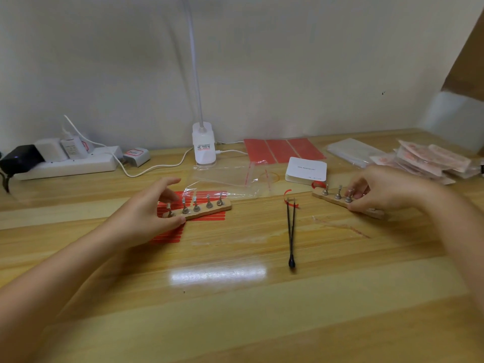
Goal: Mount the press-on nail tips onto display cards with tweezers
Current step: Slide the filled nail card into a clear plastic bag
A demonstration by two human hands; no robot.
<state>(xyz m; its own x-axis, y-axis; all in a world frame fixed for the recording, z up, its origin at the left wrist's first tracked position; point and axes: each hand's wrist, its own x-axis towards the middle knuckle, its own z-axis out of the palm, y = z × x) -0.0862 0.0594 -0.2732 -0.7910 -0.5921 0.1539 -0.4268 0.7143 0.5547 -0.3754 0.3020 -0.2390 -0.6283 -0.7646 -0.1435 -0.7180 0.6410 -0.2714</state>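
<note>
While the tweezers (291,230) lie untouched mid-table, left hand (146,216) grips the left peg strip (207,209) and right hand (379,189) pinches the right strip (337,199); setup step, probably tweezers next

The right hand (377,187) smears with motion blur and covers the near end of its wooden holder strip (345,201) — how many pegs stand there can't be told. The left hand (146,216) hides the left end of the other strip (207,209). Print on the white card (306,170) is too small to read. The lamp's stalk (193,61) runs off the top edge — perhaps a desk lamp.
</note>
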